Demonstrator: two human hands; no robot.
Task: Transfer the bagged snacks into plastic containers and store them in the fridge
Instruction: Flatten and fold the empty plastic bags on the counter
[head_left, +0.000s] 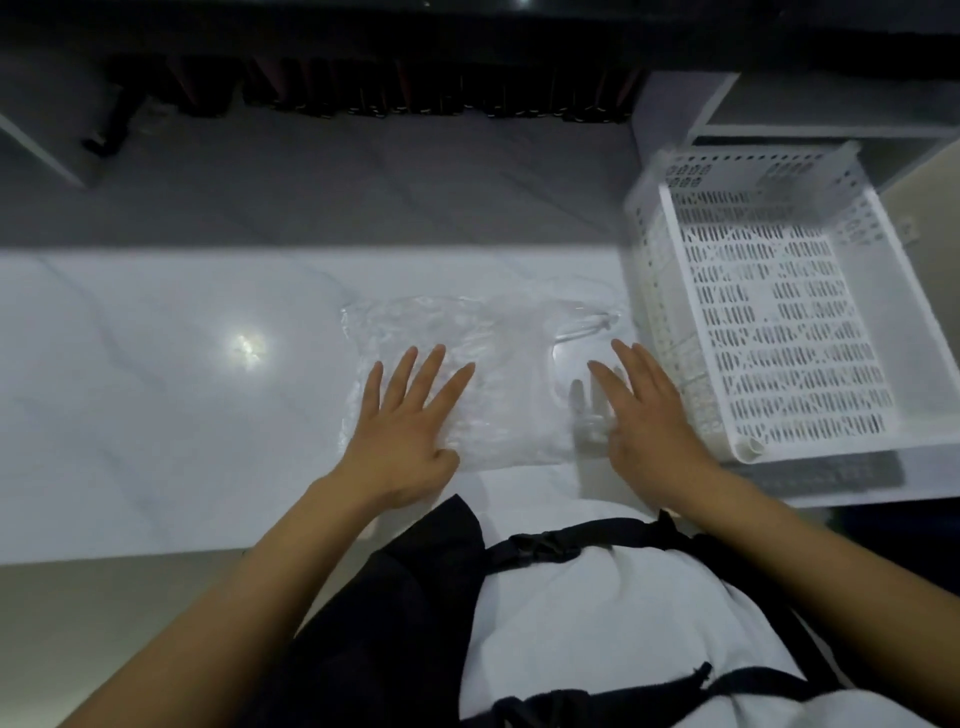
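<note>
A clear, empty-looking plastic bag (498, 364) lies flat on the white marble counter (156, 389), its handles pointing right. My left hand (410, 415) presses flat on the bag's left part with fingers spread and straight. My right hand (649, 410) lies flat on the handle end of the bag, fingers straight. A white perforated plastic basket (779, 312) stands empty at the counter's right end, just right of my right hand. No snacks are visible.
Beyond the counter is a grey floor (311, 182) and a dark row of items along the far wall (415, 88). A grey shelf unit (831, 114) sits behind the basket. The counter's near edge runs just in front of my body.
</note>
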